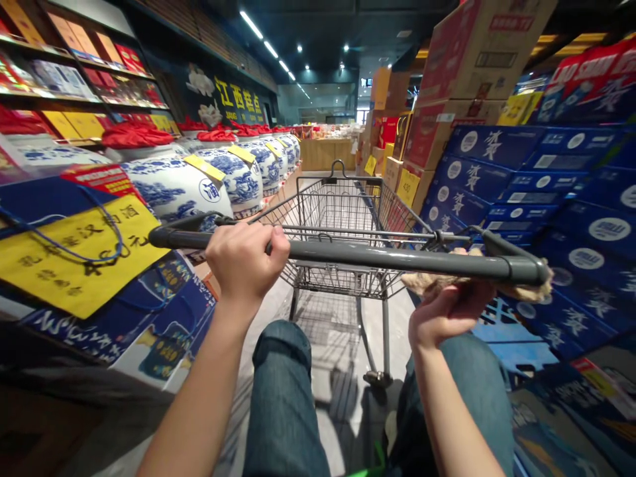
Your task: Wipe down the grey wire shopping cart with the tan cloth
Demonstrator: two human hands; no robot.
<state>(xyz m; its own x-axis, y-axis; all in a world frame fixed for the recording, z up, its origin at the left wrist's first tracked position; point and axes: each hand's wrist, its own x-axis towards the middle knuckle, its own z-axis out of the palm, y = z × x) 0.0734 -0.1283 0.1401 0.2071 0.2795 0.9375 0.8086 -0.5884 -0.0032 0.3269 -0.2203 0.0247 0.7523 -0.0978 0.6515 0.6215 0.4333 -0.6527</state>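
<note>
My left hand is wrapped around the left part of the grey handle bar of a shopping cart. The wire basket in front of me shows nothing lying in it. Below the right part of the bar, my right hand is closed on a lumpy, rough beige thing. This thing stretches along the bar's underside to its right end, and its kind cannot be made out. The bar hides most of my right fingers.
Blue-and-white jars with red cloth tops line the left side. Nearer stands a dark blue gift box with a yellow price sign. Stacked blue cartons and tall brown cartons crowd the right. A pale floor runs between them.
</note>
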